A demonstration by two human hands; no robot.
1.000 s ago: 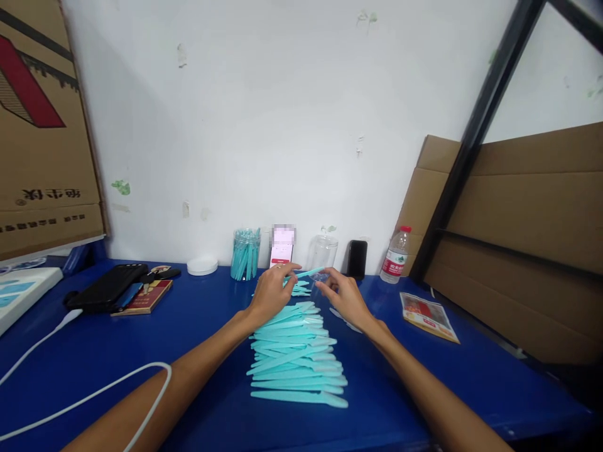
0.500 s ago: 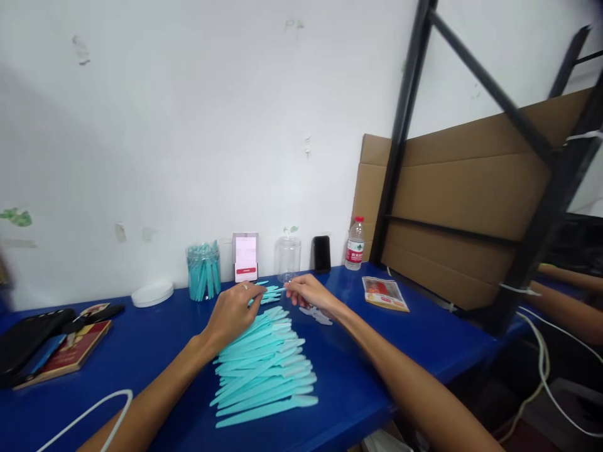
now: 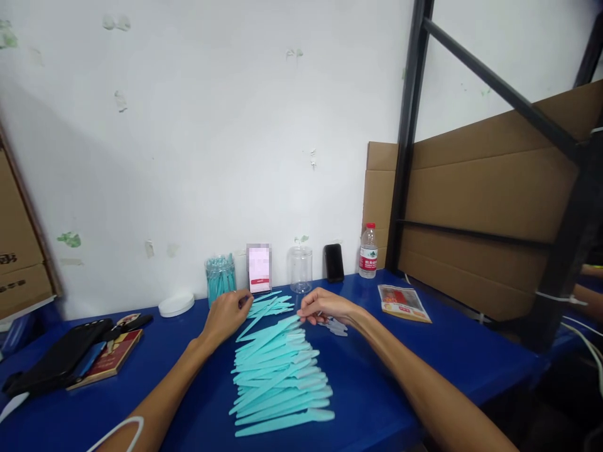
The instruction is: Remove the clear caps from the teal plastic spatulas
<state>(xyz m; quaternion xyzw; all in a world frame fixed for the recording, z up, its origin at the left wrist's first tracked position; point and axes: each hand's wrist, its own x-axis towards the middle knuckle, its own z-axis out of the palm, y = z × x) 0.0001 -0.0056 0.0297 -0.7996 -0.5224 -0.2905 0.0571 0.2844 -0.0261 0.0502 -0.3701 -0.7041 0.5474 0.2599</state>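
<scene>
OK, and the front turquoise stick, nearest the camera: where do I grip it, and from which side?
I'd pinch the front stick around the middle of its slim length, coming from the near side. It lies crosswise with nothing on top, its near edge exposed, while the other sticks crowd its far side.

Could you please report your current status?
Left hand by small pile of slim turquoise plastic sticks; right hand at far end of larger pile; no obstruction visible.
</scene>
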